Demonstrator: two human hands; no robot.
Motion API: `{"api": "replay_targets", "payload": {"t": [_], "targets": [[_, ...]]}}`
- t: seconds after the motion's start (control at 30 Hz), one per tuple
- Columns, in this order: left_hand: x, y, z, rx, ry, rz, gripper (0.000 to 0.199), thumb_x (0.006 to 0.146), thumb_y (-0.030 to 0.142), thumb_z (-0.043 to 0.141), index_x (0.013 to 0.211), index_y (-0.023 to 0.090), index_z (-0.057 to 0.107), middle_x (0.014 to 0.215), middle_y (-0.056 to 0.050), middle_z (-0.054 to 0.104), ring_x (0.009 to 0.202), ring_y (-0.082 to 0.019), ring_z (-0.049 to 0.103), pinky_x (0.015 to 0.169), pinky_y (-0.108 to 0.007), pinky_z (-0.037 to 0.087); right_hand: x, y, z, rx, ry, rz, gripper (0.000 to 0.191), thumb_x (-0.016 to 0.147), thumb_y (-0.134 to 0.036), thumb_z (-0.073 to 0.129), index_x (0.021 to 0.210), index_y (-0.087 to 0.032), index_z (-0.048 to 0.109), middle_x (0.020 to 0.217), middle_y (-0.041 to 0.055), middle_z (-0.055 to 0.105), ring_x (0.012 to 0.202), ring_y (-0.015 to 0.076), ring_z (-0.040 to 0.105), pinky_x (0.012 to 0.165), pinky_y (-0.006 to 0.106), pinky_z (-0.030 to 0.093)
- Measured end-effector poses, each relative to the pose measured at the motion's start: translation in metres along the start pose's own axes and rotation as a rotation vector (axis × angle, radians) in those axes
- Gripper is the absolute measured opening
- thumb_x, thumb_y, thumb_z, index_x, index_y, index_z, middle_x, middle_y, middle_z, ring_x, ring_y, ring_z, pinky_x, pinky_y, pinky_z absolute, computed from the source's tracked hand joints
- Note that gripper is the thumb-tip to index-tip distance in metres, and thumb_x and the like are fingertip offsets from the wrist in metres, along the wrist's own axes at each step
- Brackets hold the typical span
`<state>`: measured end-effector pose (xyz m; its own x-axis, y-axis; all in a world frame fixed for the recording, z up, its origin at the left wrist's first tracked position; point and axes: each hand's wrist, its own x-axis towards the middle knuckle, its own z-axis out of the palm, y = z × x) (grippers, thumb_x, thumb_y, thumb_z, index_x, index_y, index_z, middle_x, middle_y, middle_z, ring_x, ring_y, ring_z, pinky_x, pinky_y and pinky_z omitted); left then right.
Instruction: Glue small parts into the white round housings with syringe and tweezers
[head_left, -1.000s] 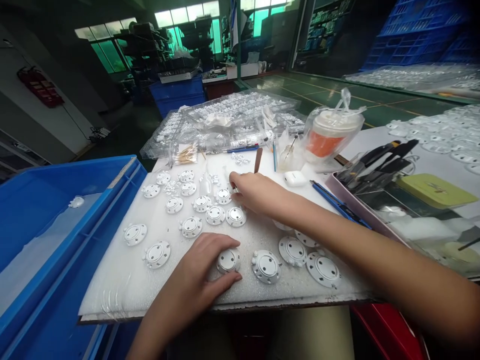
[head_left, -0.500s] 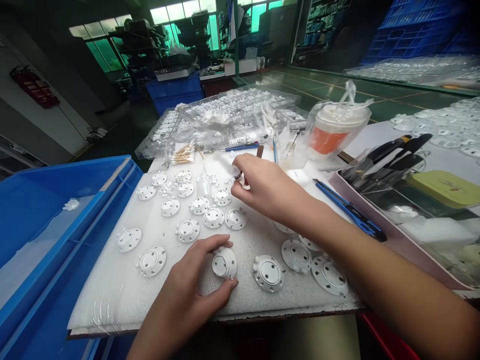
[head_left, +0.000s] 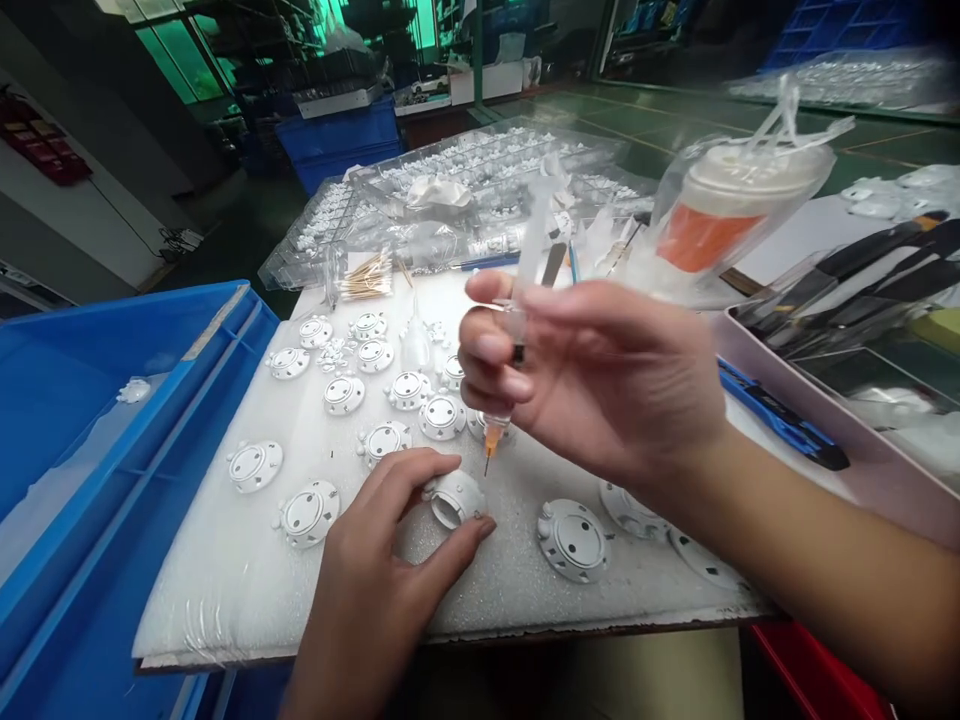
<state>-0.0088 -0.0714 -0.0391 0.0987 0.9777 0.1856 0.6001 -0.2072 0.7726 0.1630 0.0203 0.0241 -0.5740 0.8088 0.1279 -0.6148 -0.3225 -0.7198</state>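
Between thumb and forefinger, my left hand [head_left: 397, 545] grips a small white ring-shaped part [head_left: 456, 497], tilted so its hollow side shows. My right hand [head_left: 592, 375] is closed around a clear syringe [head_left: 531, 240]. The syringe's orange-hubbed needle [head_left: 491, 445] points down, just above and right of the white part and apart from it. On the foam sheet [head_left: 225, 560] around my hands lie several white round discs, one of them a disc [head_left: 574, 540] to the right of my left hand. My right hand and forearm hide some others.
A blue bin [head_left: 225, 330] stands along the left edge. Behind the discs are cotton swabs [head_left: 366, 275], a dropper bottle [head_left: 415, 345] and bagged trays of white parts [head_left: 480, 165]. To the right are a bagged cup [head_left: 720, 220], a blue cutter [head_left: 787, 420] and a tool box [head_left: 810, 390].
My right hand has come back nearer and turned, bringing the syringe upright with its needle down. The white part in my left hand has tilted from its face to its hollow side.
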Motion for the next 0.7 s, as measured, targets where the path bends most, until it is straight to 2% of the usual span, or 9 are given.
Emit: {"api": "replay_targets", "payload": {"t": [0.1, 0.2, 0.27, 0.37, 0.57, 0.7], "targets": [[0.000, 0.001, 0.002, 0.074, 0.025, 0.071, 0.028, 0.086, 0.029, 0.070, 0.111, 0.029, 0.057, 0.113, 0.003, 0.064, 0.108, -0.014, 0.060, 0.095, -0.023, 0.048, 0.002, 0.002, -0.005, 0.096, 0.027, 0.030, 0.049, 0.087, -0.066, 0.049, 0.078, -0.018, 0.057, 0.054, -0.0072, 0.030, 0.047, 0.0082, 0.030, 0.052, 0.023, 0.037], [0.002, 0.002, 0.004, 0.153, 0.032, 0.161, 0.028, 0.087, 0.027, 0.069, 0.112, 0.026, 0.057, 0.112, 0.002, 0.064, 0.107, -0.012, 0.061, 0.095, -0.019, 0.047, 0.005, 0.004, -0.012, 0.157, 0.094, 0.029, 0.072, 0.082, -0.086, 0.024, 0.061, -0.020, 0.045, 0.047, -0.0073, 0.019, 0.040, 0.0083, 0.021, 0.044, 0.023, 0.031], [0.003, 0.003, 0.004, 0.173, 0.016, 0.191, 0.028, 0.087, 0.026, 0.069, 0.112, 0.025, 0.056, 0.112, 0.002, 0.064, 0.107, -0.012, 0.061, 0.096, -0.018, 0.046, 0.006, 0.005, -0.014, 0.175, 0.121, 0.042, 0.076, 0.078, -0.089, 0.012, 0.054, -0.021, 0.033, 0.043, -0.0067, 0.014, 0.038, 0.0084, 0.017, 0.040, 0.023, 0.028], [0.004, 0.003, 0.005, 0.173, -0.002, 0.206, 0.030, 0.087, 0.026, 0.069, 0.114, 0.025, 0.056, 0.112, 0.001, 0.065, 0.107, -0.013, 0.062, 0.095, -0.019, 0.048, 0.005, 0.006, -0.013, 0.174, 0.115, 0.085, 0.075, 0.076, -0.091, 0.008, 0.053, -0.021, 0.021, 0.041, -0.0060, 0.012, 0.037, 0.0084, 0.015, 0.039, 0.024, 0.024], [0.003, 0.002, 0.003, 0.155, -0.020, 0.184, 0.029, 0.088, 0.028, 0.068, 0.114, 0.025, 0.056, 0.113, -0.001, 0.065, 0.108, -0.017, 0.063, 0.094, -0.024, 0.051, 0.005, 0.011, -0.013, 0.181, 0.127, 0.170, 0.069, 0.081, -0.084, 0.007, 0.056, -0.021, 0.016, 0.040, -0.0062, 0.013, 0.037, 0.0083, 0.014, 0.040, 0.025, 0.020], [0.004, 0.002, 0.002, 0.138, -0.034, 0.158, 0.028, 0.088, 0.029, 0.067, 0.114, 0.026, 0.057, 0.113, -0.001, 0.065, 0.108, -0.018, 0.063, 0.093, -0.026, 0.052, 0.005, 0.012, -0.015, 0.182, 0.122, 0.177, 0.066, 0.083, -0.082, 0.007, 0.057, -0.022, 0.015, 0.041, -0.0062, 0.013, 0.037, 0.0087, 0.015, 0.041, 0.025, 0.020]]}}
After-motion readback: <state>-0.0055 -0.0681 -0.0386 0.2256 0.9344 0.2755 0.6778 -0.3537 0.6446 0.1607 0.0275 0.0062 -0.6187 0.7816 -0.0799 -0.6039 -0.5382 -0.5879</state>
